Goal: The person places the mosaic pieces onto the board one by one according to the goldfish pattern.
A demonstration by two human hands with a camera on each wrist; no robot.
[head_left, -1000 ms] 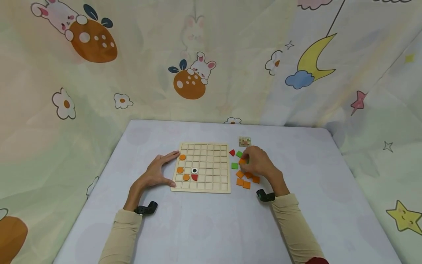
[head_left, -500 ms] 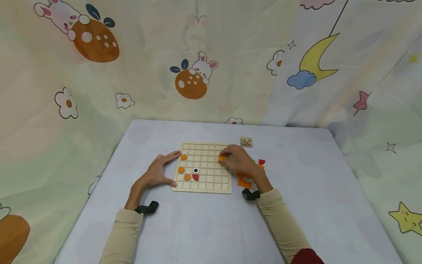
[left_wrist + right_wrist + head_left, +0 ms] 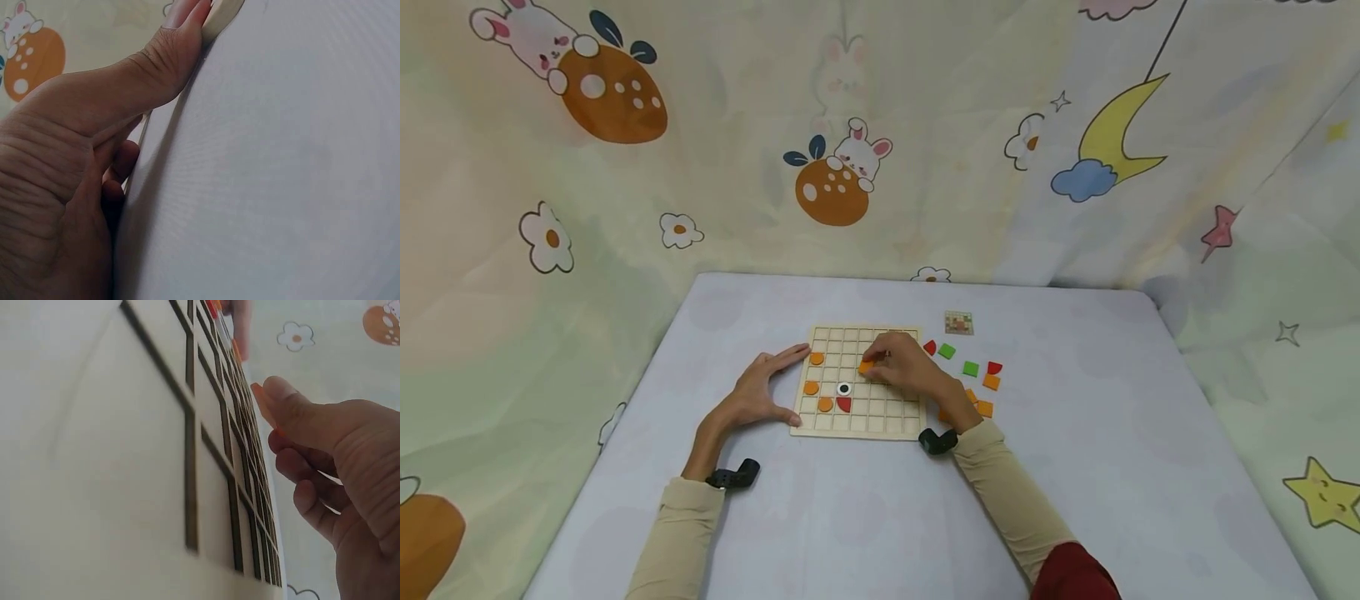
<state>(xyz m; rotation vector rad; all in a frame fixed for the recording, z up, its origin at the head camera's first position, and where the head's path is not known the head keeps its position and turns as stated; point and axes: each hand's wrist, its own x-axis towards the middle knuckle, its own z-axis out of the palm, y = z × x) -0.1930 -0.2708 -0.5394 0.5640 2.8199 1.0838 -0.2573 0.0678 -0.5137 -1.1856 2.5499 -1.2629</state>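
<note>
A pale wooden grid board [image 3: 880,427] lies on the table. My left hand [image 3: 752,393] rests at its left edge, thumb and fingers spread along it; in the left wrist view the thumb [image 3: 156,69] touches the board's rim. Over the middle of the grid, my right hand [image 3: 906,364] pinches an orange square tile [image 3: 866,367] between thumb and fingers. The right wrist view has this tile [image 3: 264,406] tilted, just off the board. Three orange discs [image 3: 811,388], a white disc with a black centre [image 3: 844,388] and a red quarter-round piece [image 3: 844,405] lie on the left part.
Right of the board lie green squares [image 3: 971,369], red quarter-round pieces [image 3: 995,367] and several orange tiles [image 3: 992,382], some hidden behind the right forearm. A small patterned card [image 3: 958,323] lies behind them. A printed cloth [image 3: 722,167] hangs beyond the table.
My right hand has carried an orange tile leftward from the loose pieces to above the middle of the board. A green square and a red piece have shifted right. The left hand stays put.
</note>
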